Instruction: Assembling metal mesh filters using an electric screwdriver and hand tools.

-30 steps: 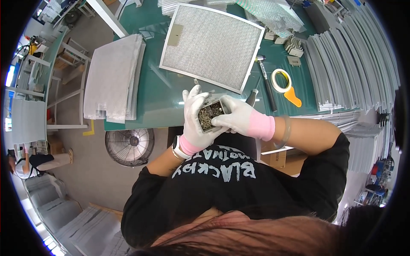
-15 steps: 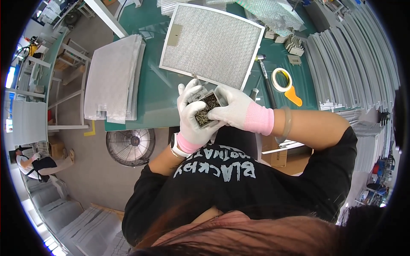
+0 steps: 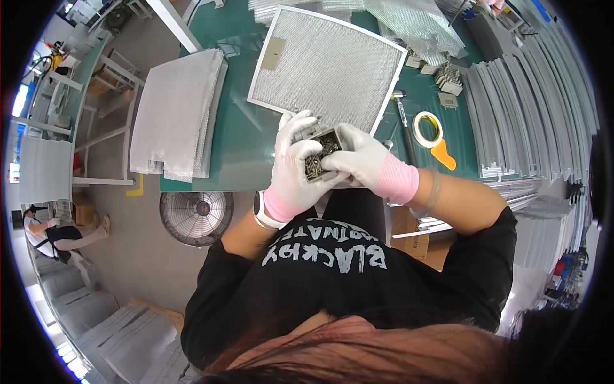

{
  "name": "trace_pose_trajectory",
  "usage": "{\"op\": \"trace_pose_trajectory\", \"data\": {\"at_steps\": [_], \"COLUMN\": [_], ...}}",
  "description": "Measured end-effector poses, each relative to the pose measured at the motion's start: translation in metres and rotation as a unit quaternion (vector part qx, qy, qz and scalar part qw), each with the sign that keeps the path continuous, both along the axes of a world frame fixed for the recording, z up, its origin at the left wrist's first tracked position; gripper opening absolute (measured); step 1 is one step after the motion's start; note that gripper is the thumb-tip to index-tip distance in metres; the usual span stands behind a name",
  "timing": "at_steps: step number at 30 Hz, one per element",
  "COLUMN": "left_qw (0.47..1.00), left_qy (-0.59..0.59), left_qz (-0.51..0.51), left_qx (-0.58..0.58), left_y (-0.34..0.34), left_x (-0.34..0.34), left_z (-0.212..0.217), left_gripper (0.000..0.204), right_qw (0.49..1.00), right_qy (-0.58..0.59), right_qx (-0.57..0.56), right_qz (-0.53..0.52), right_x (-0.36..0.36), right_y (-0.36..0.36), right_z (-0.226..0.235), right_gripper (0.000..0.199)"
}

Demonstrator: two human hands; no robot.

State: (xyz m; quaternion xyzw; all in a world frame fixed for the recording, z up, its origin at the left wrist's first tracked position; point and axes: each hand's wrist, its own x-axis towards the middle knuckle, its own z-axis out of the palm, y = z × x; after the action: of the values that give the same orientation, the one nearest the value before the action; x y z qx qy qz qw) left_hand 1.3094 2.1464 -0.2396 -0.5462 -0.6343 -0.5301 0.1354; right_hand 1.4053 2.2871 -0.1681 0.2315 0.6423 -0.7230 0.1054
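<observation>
— What was held in the grip?

— A small box [image 3: 318, 153] of dark metal fasteners was clamped in the left hand [image 3: 295, 168], cupped from beneath; the fingers of the right hand [image 3: 358, 160] were pinched together among its contents. Both hands were gloved in white knit with pink cuffs.

— And around the grip?

— Just beyond it, a square mesh filter [image 3: 327, 66] with a pale metal frame was laid flat on the green bench [image 3: 236, 137]. To the right of the grip, a tape roll [image 3: 427, 129] was seen. The box's sides were mostly hidden by fingers; single fasteners could not be made out.
</observation>
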Motion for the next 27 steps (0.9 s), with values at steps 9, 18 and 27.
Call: {"op": "trace_pose_trajectory", "data": {"at_steps": [9, 18, 27], "left_qw": [0.998, 0.996, 0.994], "left_qy": [-0.036, -0.057, -0.052], "left_qz": [-0.011, 0.002, 0.007], "left_qx": [-0.044, -0.072, -0.092], "left_y": [0.0, 0.009, 0.006], "left_x": [-0.002, -0.01, -0.007], "left_z": [0.008, 0.01, 0.011], "left_gripper": [0.068, 0.065, 0.064], "right_qw": [0.994, 0.994, 0.995], "right_qy": [-0.007, -0.026, -0.006], "right_qx": [-0.106, -0.101, -0.097], "right_qz": [-0.014, -0.013, -0.028], "right_x": [-0.004, -0.01, -0.007], "right_y": [0.012, 0.015, 0.011], "right_z": [-0.016, -0.012, -0.008], "right_gripper": [0.038, 0.032, 0.034]}}
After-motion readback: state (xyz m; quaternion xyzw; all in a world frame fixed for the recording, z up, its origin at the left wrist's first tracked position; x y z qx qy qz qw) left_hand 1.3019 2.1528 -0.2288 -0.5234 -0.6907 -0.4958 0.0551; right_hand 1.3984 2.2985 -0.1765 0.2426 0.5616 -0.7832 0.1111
